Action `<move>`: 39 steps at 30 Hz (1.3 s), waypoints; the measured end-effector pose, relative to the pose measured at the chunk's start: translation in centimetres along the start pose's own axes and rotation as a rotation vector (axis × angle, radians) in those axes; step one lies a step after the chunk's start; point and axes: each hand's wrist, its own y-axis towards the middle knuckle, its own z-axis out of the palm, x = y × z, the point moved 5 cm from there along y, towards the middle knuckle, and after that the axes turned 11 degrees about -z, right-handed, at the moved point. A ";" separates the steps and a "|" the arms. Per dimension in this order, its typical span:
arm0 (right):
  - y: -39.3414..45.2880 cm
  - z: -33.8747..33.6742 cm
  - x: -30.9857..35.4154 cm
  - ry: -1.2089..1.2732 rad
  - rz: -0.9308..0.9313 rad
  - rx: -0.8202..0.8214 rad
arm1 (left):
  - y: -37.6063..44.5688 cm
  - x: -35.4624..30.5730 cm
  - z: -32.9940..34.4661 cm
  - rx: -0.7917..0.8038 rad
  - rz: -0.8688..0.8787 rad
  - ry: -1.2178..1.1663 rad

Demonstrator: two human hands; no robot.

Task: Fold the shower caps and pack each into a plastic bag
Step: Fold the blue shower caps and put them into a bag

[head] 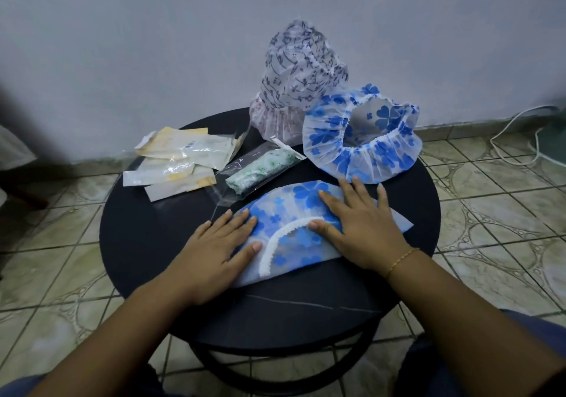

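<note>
Folded cap (294, 231), blue-flowered, lies flat at the table's (147, 237) near edge. Left hand (214, 249) and right hand (361, 228) press it, fingers straight and spread. Behind: open blue cap (330, 139), grey-print cap (294, 78) piled on a pink one, bagged green cap (260, 170), bag pile (180, 160) at left.

Left hand (219, 245): I have it palm down, fingers straight and slightly spread, thumb angled inward, forearm running in from the lower left. Right hand (363, 228): palm down as well, fingers straight and fanned wide, thumb pointing toward the left hand, forearm coming in from the lower right. Both hands lie flat and side by side, apart, neither curled around anything.
</note>
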 end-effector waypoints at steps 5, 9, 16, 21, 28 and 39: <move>0.0 -1.6 1.6 -0.172 0.166 -0.249 | -1.4 1.4 -2.0 -0.273 0.072 -0.072; 1.0 -1.0 1.7 -0.019 0.205 -0.161 | -2.7 1.4 -2.8 -0.359 0.107 -0.104; 3.6 0.0 3.9 0.229 -0.015 -0.117 | -3.9 0.4 -2.6 -0.274 0.242 -0.104; 4.9 0.0 3.4 0.329 -0.017 -0.094 | -3.3 0.0 -1.8 -0.142 0.237 -0.115; 5.7 0.3 1.4 0.298 0.053 -0.083 | -2.7 -1.1 -1.5 -0.088 0.271 -0.111; 5.1 -0.4 1.4 0.171 -0.010 -0.172 | -2.7 -2.1 -1.7 -0.237 0.337 -0.118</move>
